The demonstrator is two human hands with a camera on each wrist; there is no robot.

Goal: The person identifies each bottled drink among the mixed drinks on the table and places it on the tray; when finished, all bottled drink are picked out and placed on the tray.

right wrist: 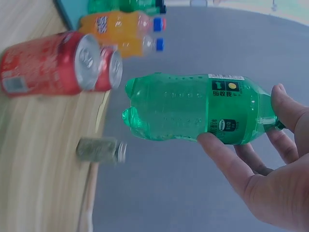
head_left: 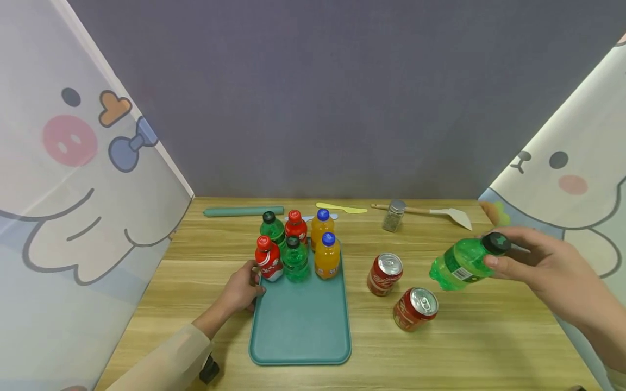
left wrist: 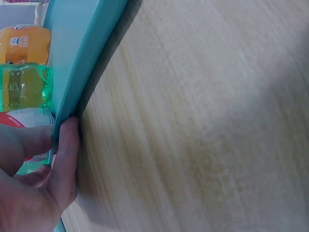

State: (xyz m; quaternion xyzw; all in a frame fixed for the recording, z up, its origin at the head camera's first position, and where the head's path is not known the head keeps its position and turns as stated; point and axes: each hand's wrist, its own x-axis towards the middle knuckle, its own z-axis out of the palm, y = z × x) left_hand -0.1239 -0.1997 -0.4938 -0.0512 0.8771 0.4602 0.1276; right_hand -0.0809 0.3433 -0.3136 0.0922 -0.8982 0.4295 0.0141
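My right hand (head_left: 543,266) holds a green soda bottle (head_left: 462,266) by its black-capped neck, tilted, off to the right of two red cans. In the right wrist view the fingers lie along the label of the green bottle (right wrist: 178,106). My left hand (head_left: 243,288) pinches the left rim of a teal tray (head_left: 300,326), thumb inside and fingers outside, as the left wrist view shows. At the tray's far end stand red bottles (head_left: 269,259), green bottles (head_left: 295,259) and orange bottles (head_left: 327,257) in two rows.
Two red cans, a farther can (head_left: 383,275) and a nearer can (head_left: 414,309), stand right of the tray. Behind them are a small glass jar (head_left: 393,216), a spatula (head_left: 455,216), a yellow knife (head_left: 342,208) and a teal stick-like object (head_left: 243,212). Printed curtains flank the table.
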